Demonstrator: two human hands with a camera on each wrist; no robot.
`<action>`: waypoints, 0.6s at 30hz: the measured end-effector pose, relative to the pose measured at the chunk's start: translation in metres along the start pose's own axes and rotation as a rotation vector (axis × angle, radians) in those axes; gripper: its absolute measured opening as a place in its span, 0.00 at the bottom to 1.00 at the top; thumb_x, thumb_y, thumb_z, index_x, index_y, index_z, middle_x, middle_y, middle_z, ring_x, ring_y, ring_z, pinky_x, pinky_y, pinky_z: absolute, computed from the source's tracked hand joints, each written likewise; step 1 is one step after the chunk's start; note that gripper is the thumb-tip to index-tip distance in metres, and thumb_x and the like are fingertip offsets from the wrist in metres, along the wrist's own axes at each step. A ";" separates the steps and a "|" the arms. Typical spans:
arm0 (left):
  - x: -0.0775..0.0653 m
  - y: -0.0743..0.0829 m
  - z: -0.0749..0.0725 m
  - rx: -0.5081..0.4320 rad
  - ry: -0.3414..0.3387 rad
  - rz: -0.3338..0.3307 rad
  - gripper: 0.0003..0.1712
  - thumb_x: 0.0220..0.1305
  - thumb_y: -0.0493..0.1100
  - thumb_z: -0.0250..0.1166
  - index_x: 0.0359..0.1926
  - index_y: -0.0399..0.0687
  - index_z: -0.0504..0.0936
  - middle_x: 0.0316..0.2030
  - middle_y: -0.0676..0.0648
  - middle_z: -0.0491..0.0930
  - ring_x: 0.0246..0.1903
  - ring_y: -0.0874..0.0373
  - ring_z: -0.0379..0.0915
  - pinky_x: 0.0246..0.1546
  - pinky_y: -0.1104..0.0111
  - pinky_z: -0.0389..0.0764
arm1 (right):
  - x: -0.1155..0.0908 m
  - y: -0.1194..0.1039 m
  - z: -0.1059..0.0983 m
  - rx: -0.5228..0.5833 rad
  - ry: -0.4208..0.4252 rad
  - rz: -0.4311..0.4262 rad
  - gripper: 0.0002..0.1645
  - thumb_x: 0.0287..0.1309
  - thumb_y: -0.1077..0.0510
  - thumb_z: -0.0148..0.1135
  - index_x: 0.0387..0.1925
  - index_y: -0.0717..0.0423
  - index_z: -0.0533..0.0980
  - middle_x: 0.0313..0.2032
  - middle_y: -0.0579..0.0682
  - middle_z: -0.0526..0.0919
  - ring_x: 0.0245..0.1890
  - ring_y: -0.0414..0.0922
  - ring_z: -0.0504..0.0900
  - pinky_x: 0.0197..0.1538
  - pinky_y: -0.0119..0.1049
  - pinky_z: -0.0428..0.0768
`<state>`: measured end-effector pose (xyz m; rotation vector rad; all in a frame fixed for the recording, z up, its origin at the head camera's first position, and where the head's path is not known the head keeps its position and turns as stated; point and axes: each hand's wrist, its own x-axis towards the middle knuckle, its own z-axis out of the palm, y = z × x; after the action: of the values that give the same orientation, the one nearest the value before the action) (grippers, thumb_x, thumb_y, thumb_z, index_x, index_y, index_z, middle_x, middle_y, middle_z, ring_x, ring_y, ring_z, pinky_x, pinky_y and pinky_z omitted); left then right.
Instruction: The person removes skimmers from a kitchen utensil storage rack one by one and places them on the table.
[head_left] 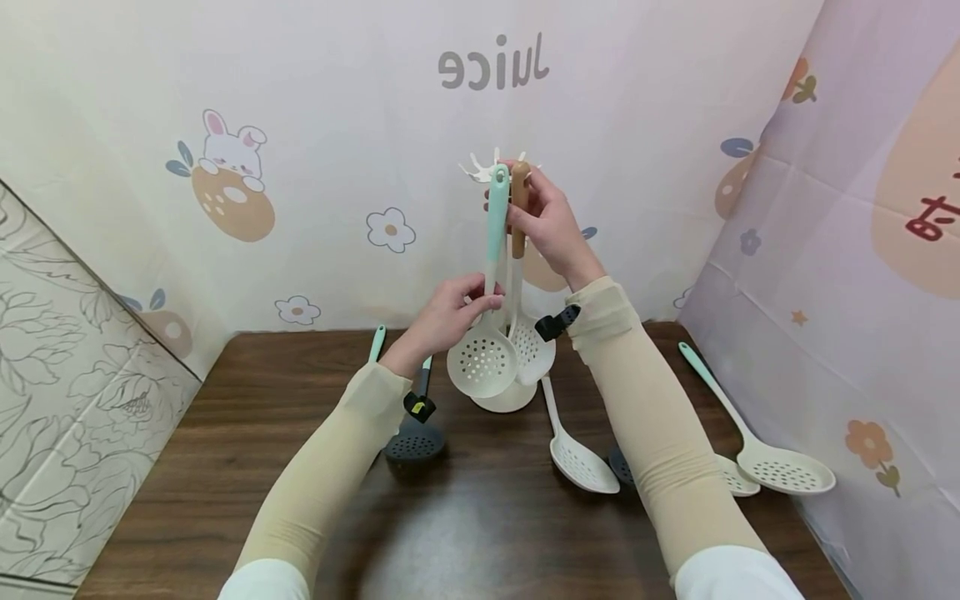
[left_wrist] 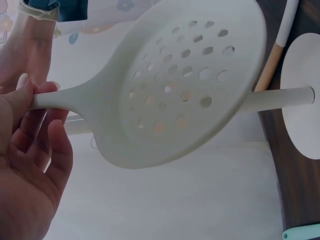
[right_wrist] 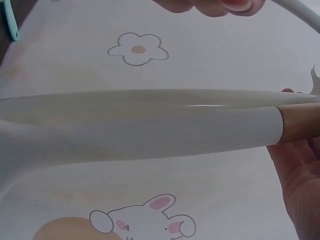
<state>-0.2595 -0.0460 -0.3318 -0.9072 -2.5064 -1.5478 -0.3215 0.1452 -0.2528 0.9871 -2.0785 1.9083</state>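
A white skimmer (head_left: 482, 361) with a mint handle (head_left: 497, 218) stands handle-up in front of a white utensil rack (head_left: 505, 398). My left hand (head_left: 450, 312) pinches its neck between thumb and fingers, as the left wrist view also shows. Beside it, a white slotted utensil (head_left: 534, 352) with a brown handle (head_left: 519, 237) hangs head-down along the rack. High on the rack, just under its ring of hooks (head_left: 480, 172), my right hand (head_left: 553, 221) wraps its fingers behind the pole, with the thumb near the brown handle. Both handles partly cover those fingers.
On the dark wooden table (head_left: 480, 542) lie a black skimmer (head_left: 415, 442) at left, a white slotted spoon (head_left: 583, 467) right of the rack, and a mint-handled slotted spoon (head_left: 787, 469) at the right edge. My right forearm partly hides other slotted heads. Printed curtains (head_left: 330, 233) stand close behind.
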 end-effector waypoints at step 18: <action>-0.016 -0.002 -0.009 0.024 0.015 0.031 0.09 0.71 0.41 0.61 0.44 0.40 0.82 0.32 0.45 0.81 0.29 0.53 0.70 0.26 0.65 0.73 | 0.000 0.001 0.007 -0.074 0.081 0.065 0.30 0.68 0.57 0.62 0.68 0.41 0.67 0.52 0.55 0.76 0.48 0.52 0.76 0.53 0.53 0.77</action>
<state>-0.2498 -0.0615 -0.3344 -0.9236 -2.4824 -1.5069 -0.3194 0.1385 -0.2550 0.8217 -2.1432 1.8536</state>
